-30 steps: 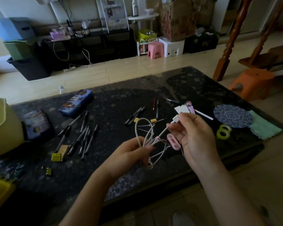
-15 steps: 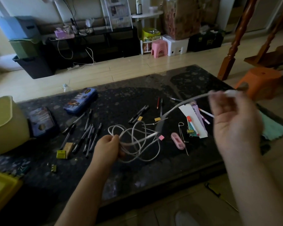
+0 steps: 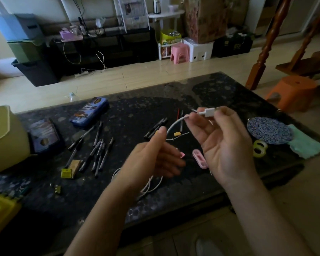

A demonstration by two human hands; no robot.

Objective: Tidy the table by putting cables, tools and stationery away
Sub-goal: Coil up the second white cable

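Both hands hold a white cable (image 3: 174,124) above the dark stone table (image 3: 137,108). My right hand (image 3: 222,145) pinches its white plug end at the fingertips, palm up. My left hand (image 3: 151,157) grips the cable lower down, thumb raised; its loose loops hang below the wrist. Several dark pens (image 3: 98,150) lie scattered at left. A blue pencil case (image 3: 89,111) lies behind them, with an open one (image 3: 44,135) further left. More pens (image 3: 155,126) lie behind my hands.
A pale yellow bin (image 3: 6,139) stands at the left edge and a yellow tray (image 3: 0,215) at the lower left. A pink clip (image 3: 199,157), yellow tape rolls (image 3: 259,147), a patterned round coaster (image 3: 269,130) and a green cloth (image 3: 305,145) lie at right. An orange stool (image 3: 292,91) stands beyond the table.
My right hand has come back in from the far right with the plug end, and my left hand has risen off the table and slid along the cable toward it.
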